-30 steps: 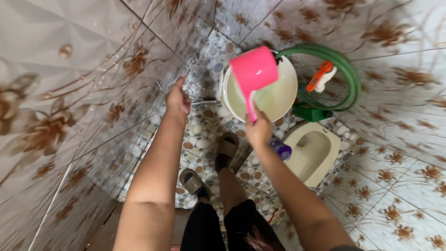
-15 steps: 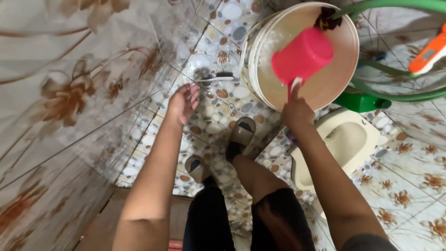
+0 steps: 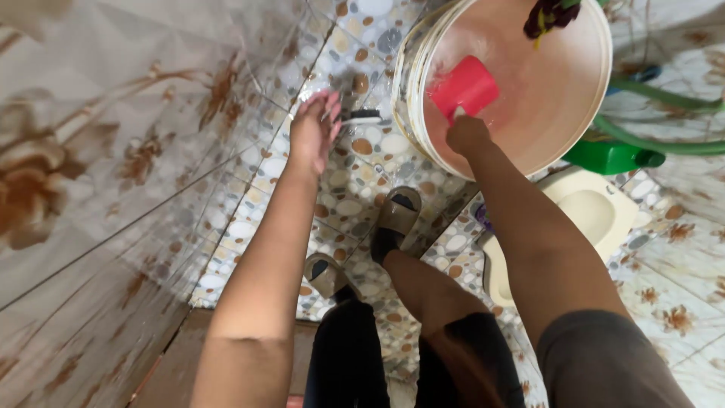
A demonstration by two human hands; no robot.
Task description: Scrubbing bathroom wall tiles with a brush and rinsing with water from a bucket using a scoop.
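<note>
One pink scoop (image 3: 464, 87) above right grip (image 3: 466, 134)

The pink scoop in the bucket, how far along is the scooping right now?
Done: the right hand has the pink scoop down inside the white bucket. In hand: it grips the handle, scoop tilted into the water. Left: the scoop is not lifted out yet, and the left hand hangs open near the brush on the floor, not holding it.

Glossy pink plastic scoop (image 3: 464, 88), smooth cream plastic bucket (image 3: 563, 113), glazed pebble-pattern floor tiles (image 3: 347, 204)
</note>
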